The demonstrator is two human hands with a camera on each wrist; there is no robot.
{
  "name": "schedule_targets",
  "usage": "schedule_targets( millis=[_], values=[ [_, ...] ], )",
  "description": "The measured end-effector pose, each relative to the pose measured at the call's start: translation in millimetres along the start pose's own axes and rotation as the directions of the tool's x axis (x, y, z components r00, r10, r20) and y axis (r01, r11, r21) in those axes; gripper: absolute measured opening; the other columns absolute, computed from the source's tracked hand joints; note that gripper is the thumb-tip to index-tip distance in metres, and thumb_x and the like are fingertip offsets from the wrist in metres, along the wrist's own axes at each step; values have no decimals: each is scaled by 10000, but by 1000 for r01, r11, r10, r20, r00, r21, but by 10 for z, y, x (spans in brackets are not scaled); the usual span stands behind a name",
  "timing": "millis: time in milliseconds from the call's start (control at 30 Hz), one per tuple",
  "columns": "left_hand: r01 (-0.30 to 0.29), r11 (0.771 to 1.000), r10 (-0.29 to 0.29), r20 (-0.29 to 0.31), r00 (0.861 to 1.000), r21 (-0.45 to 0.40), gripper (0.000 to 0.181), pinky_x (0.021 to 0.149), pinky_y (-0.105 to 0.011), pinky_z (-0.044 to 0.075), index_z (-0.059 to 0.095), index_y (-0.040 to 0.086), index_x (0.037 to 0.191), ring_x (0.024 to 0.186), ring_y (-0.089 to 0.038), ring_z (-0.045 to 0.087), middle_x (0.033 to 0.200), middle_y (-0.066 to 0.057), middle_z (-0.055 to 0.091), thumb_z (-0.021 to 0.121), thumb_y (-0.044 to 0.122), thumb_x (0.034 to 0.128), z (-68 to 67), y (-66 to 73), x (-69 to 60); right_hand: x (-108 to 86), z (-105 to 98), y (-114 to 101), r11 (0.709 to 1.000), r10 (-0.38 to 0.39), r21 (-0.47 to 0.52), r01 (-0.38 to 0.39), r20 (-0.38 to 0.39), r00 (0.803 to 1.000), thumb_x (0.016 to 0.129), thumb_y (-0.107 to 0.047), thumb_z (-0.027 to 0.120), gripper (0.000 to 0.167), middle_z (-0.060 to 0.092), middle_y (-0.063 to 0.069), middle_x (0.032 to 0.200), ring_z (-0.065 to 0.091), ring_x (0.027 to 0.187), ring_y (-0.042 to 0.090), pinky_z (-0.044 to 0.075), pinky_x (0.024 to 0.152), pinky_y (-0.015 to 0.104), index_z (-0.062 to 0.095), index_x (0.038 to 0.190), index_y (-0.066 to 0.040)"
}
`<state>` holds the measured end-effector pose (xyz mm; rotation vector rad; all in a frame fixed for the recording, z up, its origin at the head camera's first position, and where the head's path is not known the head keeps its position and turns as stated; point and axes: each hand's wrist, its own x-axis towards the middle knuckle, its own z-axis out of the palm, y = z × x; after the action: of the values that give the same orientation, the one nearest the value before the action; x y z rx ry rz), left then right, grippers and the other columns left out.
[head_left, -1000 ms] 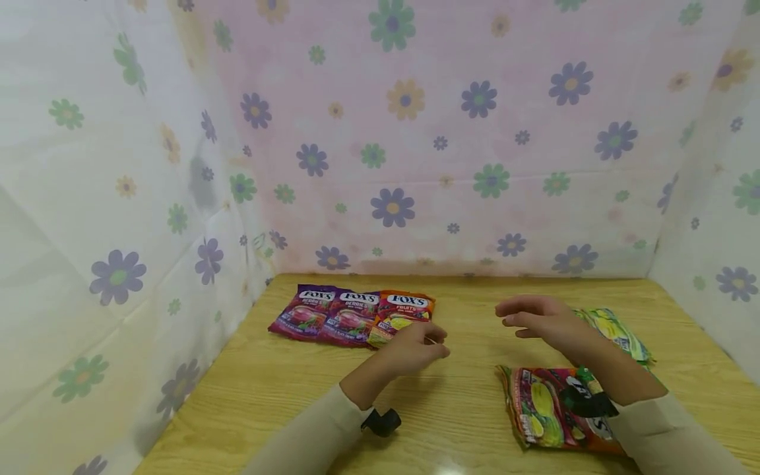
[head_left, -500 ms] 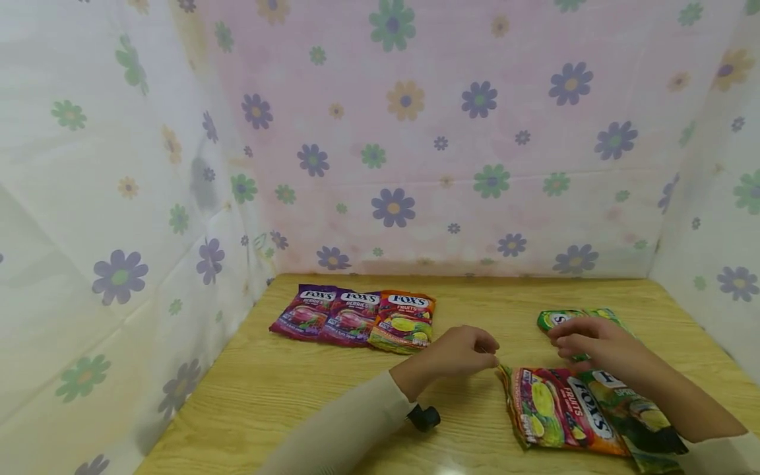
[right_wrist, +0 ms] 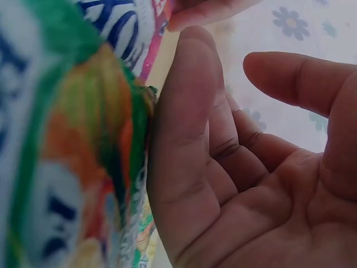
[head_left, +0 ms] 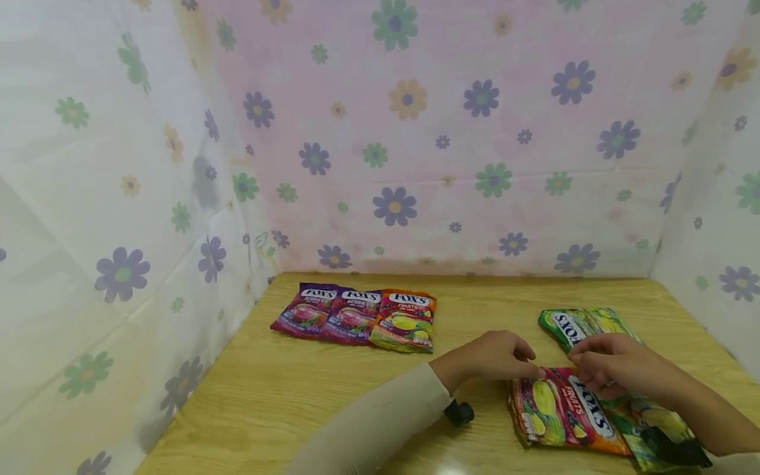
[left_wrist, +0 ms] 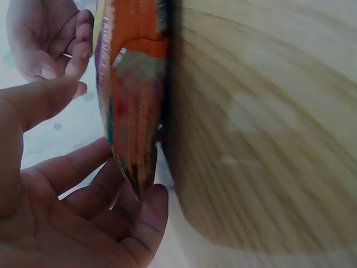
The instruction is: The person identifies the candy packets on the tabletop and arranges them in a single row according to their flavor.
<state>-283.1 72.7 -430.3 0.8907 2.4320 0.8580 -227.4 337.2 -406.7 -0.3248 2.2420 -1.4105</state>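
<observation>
Nearest my left hand [head_left: 495, 359] is an orange and magenta FOX'S Fruits candy bag [head_left: 552, 412], lying sideways at the front right. In the left wrist view, the fingers [left_wrist: 83, 195] reach around one end of this bag [left_wrist: 134, 95], with the thumb held apart from it. My right hand [head_left: 626, 369] hovers by the Fruits bag's far edge, fingers loosely bent. Against that bag lies a dark green FOX'S bag [head_left: 644, 422], partly covered by the right wrist. The right wrist view shows this green bag [right_wrist: 83, 139] close beside the fingers, thumb apart.
Two purple FOX'S Berries bags [head_left: 309, 310] and another orange Fruits bag [head_left: 406, 321] lie overlapping in a row at the back left. Behind my right hand lie green bags [head_left: 564, 326]. Flowered cloth walls [head_left: 356, 165] enclose the wooden table [head_left: 285, 389].
My left hand has moved right, from the back row of bags to the front Fruits bag. My right hand has drawn back toward the front bags, uncovering the green bags behind.
</observation>
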Motion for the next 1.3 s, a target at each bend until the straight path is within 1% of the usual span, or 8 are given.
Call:
schedule_targets(
  millis=[200, 333, 467, 700, 800, 900, 1133, 1300],
  values=[
    [23, 998, -26, 38, 999, 66, 372, 752, -169, 535, 752, 243, 1239, 876, 52, 629, 1072, 177, 717, 759, 449, 929, 45, 90, 109, -20, -5, 25, 1000, -2, 5, 2, -5, 1000, 1106, -260, 479, 491, 652, 172, 1003, 689, 858, 296, 619, 679, 407, 463, 1379, 147],
    [24, 991, -29, 30, 999, 135, 312, 765, -151, 522, 777, 251, 1190, 902, 58, 625, 1054, 185, 724, 771, 420, 928, 35, 42, 125, -21, -10, 27, 1000, -20, 6, 20, -5, 1000, 1112, -259, 470, 478, 660, 169, 1014, 688, 847, 284, 621, 677, 406, 471, 1373, 142],
    [48, 989, -52, 22, 998, 137, 291, 806, -170, 524, 790, 252, 1157, 933, 42, 622, 1039, 181, 723, 779, 422, 922, 1, -41, 97, -21, -14, 44, 1000, -22, 13, 22, -8, 1000, 1115, -233, 455, 460, 657, 152, 1004, 680, 814, 267, 617, 665, 393, 461, 1377, 145],
    [116, 986, -116, -9, 993, 117, 241, 769, -217, 530, 794, 221, 1058, 855, -17, 607, 938, 140, 693, 789, 415, 915, -121, -154, -64, -28, -15, 63, 998, -35, 49, 35, 13, 999, 1117, -214, 445, 456, 646, 144, 960, 644, 729, 204, 567, 589, 336, 443, 1376, 162],
    [164, 984, -162, -38, 986, 72, 212, 731, -246, 534, 788, 212, 992, 815, -45, 614, 898, 125, 691, 799, 406, 909, -169, -222, -165, -38, 14, 50, 998, -6, 61, 5, 10, 1000, 1109, -221, 466, 458, 654, 151, 955, 655, 720, 210, 575, 587, 342, 456, 1367, 156],
    [202, 979, -201, -64, 978, 21, 191, 678, -261, 526, 782, 205, 913, 761, -78, 628, 848, 109, 697, 808, 394, 903, -222, -292, -259, -39, 76, 8, 999, 35, 28, -35, -7, 999, 1095, -224, 491, 418, 680, 152, 931, 689, 722, 256, 602, 600, 387, 527, 1315, 129],
    [217, 975, -219, -70, 973, -35, 254, 644, -263, 526, 768, 190, 726, 666, -127, 680, 687, 48, 720, 799, 354, 917, -306, -371, -462, 13, 241, 13, 998, 40, -48, -37, 52, 998, 1073, -214, 529, 348, 734, 173, 832, 714, 658, 291, 608, 573, 392, 697, 1133, 84],
    [232, 967, -238, -58, 969, -102, 266, 615, -279, 562, 766, 164, 711, 620, -147, 717, 670, 20, 732, 804, 331, 915, -300, -409, -516, 59, 361, 0, 994, 84, -73, -82, 34, 996, 1067, -265, 544, 388, 768, 179, 843, 754, 705, 355, 626, 593, 440, 684, 1191, 75]
  ],
)
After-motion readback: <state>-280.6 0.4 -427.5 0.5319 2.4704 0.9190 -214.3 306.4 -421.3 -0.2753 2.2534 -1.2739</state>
